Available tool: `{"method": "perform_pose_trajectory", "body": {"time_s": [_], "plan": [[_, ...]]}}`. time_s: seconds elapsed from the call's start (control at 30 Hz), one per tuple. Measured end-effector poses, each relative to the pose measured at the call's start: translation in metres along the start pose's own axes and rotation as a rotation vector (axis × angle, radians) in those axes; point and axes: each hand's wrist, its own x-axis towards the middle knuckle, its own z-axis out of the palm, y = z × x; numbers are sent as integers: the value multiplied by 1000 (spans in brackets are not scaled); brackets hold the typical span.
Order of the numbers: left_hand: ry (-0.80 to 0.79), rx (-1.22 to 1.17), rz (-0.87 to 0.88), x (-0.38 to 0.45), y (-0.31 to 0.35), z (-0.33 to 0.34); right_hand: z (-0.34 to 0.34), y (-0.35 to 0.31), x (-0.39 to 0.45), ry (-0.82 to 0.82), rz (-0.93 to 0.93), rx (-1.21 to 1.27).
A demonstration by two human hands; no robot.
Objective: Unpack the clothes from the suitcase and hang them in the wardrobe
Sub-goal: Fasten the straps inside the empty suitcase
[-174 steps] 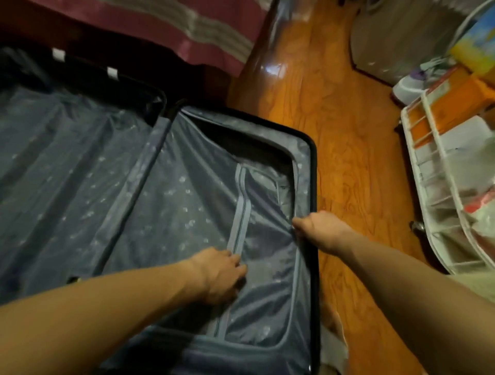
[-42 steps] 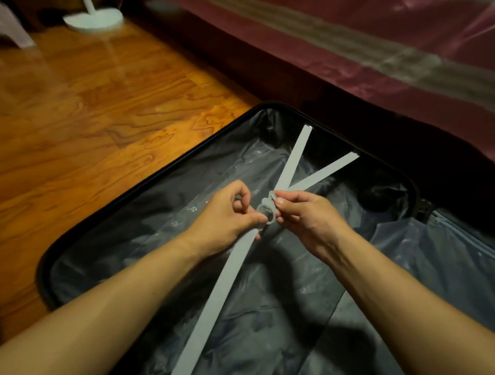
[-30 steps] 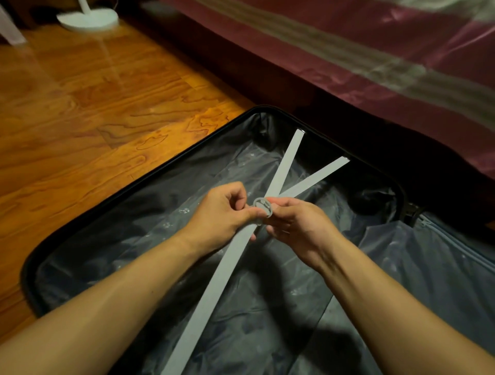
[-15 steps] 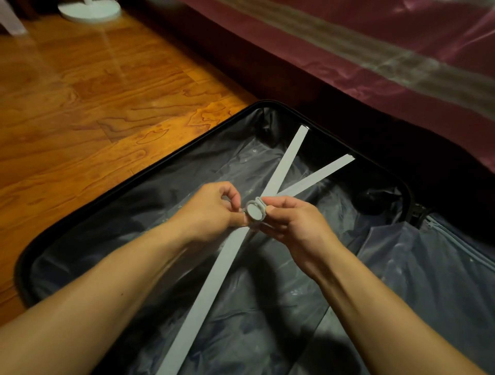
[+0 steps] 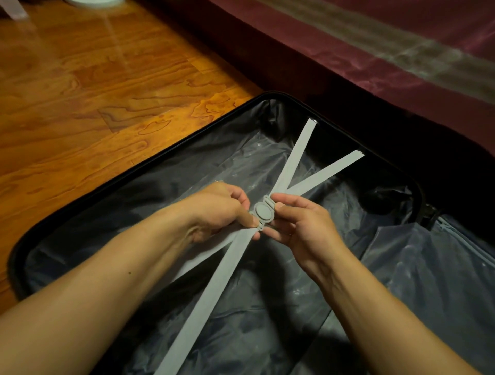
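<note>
An open black suitcase (image 5: 150,160) lies on the floor, its left half filled with clothes under clear plastic bags (image 5: 267,307). Pale grey straps (image 5: 214,289) cross over the bags in an X and meet at a round grey buckle (image 5: 263,212). My left hand (image 5: 217,211) pinches the buckle from the left with thumb and curled fingers. My right hand (image 5: 302,227) pinches it from the right. The suitcase's other half (image 5: 439,281), lined in grey-blue, shows at the right with a zipper.
A bed with a maroon cover and a pale stripe (image 5: 375,53) runs along the far side of the suitcase. Polished wooden floor (image 5: 80,93) stretches to the left. A white round stand base (image 5: 93,2) sits at the top left edge.
The buckle has turned flat to face up and sits lower between my fingers. Earlier I moved from the zipped right half of the suitcase to this strapped left half.
</note>
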Motion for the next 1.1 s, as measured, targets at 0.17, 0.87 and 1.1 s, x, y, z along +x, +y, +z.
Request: {"method": "perform_pose_trajectory", "body": {"time_s": [0.17,0.87,1.1], "plan": [[23,-5,-30,4,2,3,6,1,5,144,-180,-214],[308,736,119,42,-68,25,-30,27,5,85,-24,-1146],[1025,830,-389,-99,-98,-122,-14,20,-89,20,139,-1149]]}}
